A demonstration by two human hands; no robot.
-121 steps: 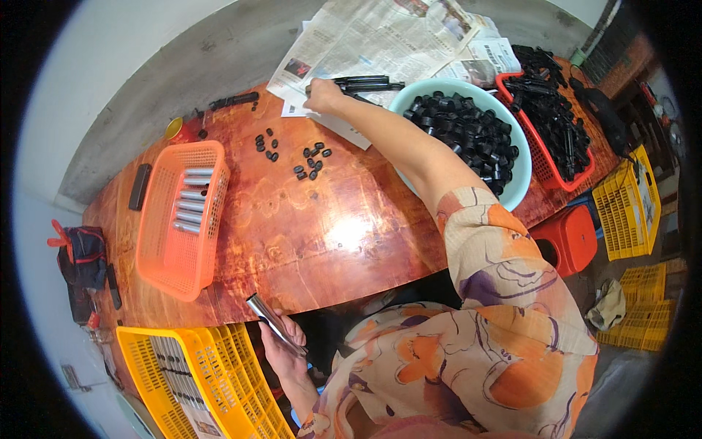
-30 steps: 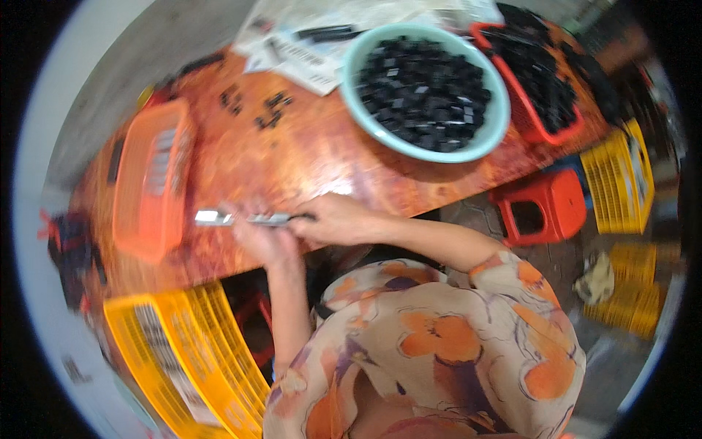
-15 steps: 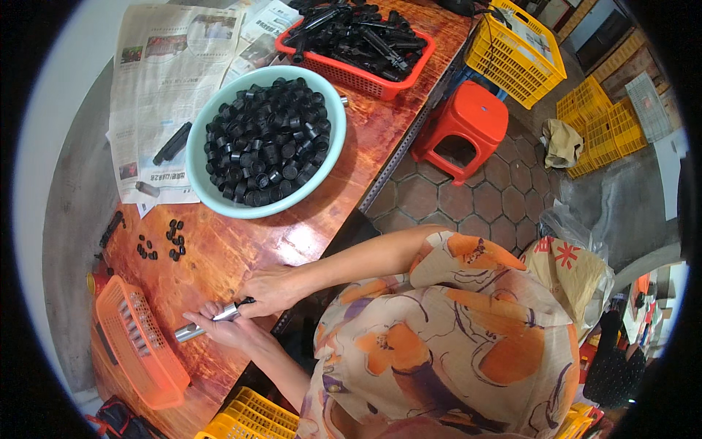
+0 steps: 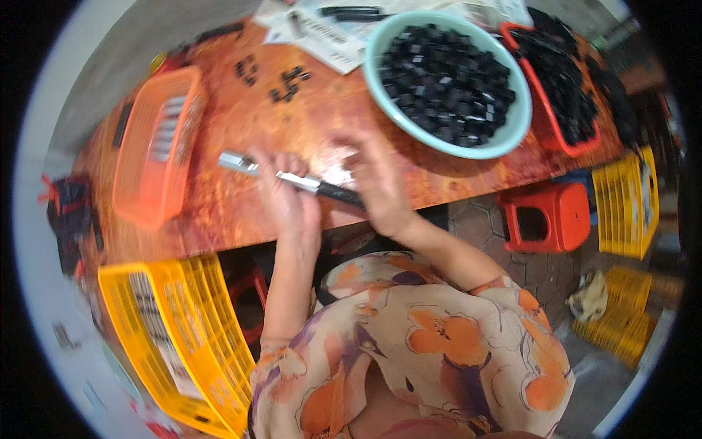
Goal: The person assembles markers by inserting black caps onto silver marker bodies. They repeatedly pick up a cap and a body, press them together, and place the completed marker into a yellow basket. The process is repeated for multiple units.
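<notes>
My left hand (image 4: 289,194) is wrapped round a silver metal tube (image 4: 235,162) with a black rod-like part (image 4: 340,193) at its right end; its exact kind is unclear. My right hand (image 4: 376,179) is blurred, its fingers stretched out and apart, with the palm beside the black end. Whether that palm touches it, I cannot tell. Small black rings or caps (image 4: 289,84) lie in loose groups on the table beyond my hands. On the left stands an orange plastic basket (image 4: 130,183) holding several silver tubes (image 4: 168,130).
A pale green basin (image 4: 468,151) heaped with black caps stands at the back right, beside a red basket (image 4: 581,148) of black parts. Newspaper (image 4: 329,42) lies behind. Below the table edge are a yellow crate (image 4: 230,329) and a red stool (image 4: 563,212).
The view has swung round, so the table lies straight ahead. My right hand has let go of the black end of the tube and opened; my left hand still grips the tube.
</notes>
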